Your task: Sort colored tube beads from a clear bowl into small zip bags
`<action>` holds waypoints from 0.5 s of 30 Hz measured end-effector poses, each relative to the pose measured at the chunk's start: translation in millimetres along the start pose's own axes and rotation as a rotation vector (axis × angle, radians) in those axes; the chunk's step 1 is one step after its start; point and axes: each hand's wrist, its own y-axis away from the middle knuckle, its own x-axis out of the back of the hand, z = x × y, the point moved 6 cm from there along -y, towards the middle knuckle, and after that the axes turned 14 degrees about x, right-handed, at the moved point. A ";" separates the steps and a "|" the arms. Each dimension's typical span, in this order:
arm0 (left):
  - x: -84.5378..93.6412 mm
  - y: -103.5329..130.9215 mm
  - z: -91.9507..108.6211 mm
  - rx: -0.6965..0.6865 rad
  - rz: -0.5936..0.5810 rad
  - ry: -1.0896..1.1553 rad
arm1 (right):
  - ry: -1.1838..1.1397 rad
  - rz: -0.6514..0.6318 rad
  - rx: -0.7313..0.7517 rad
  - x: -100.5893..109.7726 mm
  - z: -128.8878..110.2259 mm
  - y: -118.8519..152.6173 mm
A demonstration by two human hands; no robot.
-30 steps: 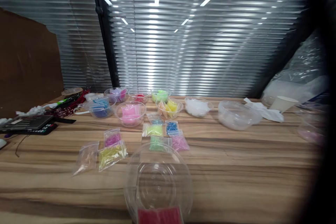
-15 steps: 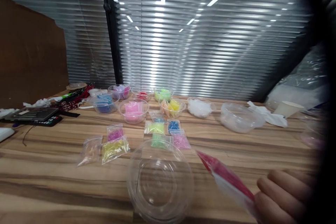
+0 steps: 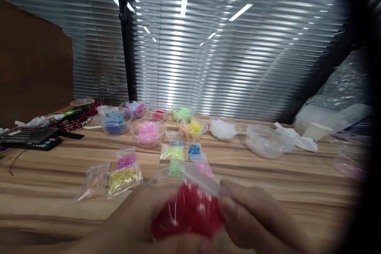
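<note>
A clear zip bag of red material is held between both hands, low in the middle of the head view. My left hand wraps round the bag's left side and underside. With fingers pinched at its upper right edge, near the pale zip strip, my right hand grips the other side. Behind the bag shows part of the rim of a clear plastic bowl; the rest of it is hidden. Just beyond lie small bags of green and pink material. Both hands are slightly blurred.
To the left lie yellow, magenta and pale orange bags. Several clear bowls of coloured pieces line the back, including a pink one. Stacked clear bowls, tissue and a paper cup stand right.
The red bag has moved left from the right side to the middle, over the clear bowl. My left hand has come into view and taken hold of it too.
</note>
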 end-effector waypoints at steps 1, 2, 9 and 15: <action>0.4 -2.1 -4.8 0.106 -0.007 0.114 | -0.042 0.009 -0.047 -1.2 2.4 -6.7; 1.0 -3.7 -10.0 0.223 -0.014 0.221 | -0.099 0.023 -0.109 -3.6 6.8 -11.9; 6.2 -14.6 -19.3 0.456 -0.089 0.396 | -0.667 0.061 -0.440 -33.7 43.1 -8.0; 8.6 -13.8 -33.5 0.498 -0.073 0.346 | -0.469 -0.107 -0.335 -23.9 45.6 -3.3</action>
